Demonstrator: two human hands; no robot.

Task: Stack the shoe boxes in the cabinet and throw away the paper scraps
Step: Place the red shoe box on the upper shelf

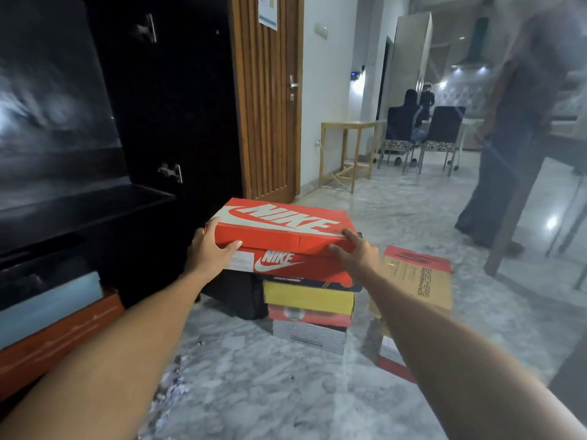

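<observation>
An orange Nike shoe box [282, 227] tops a stack of several shoe boxes on the marble floor. My left hand [211, 249] grips its left end and my right hand [357, 252] grips its right front corner. Beneath it sit a dark box, a yellow box [308, 296], a red box [309, 317] and a grey box [309, 336]. The open black cabinet [79, 198] stands to the left, with an orange box [60, 338] and a pale blue box [50, 300] inside its lower part. Paper scraps [171, 376] lie on the floor near my left forearm.
A brown Skechers box [416, 284] lies right of the stack, with another box [394, 357] in front of it. A person [514, 122] stands at right beside a table leg [514, 217]. A wooden door [266, 96], a small wooden table [346, 147] and chairs stand behind.
</observation>
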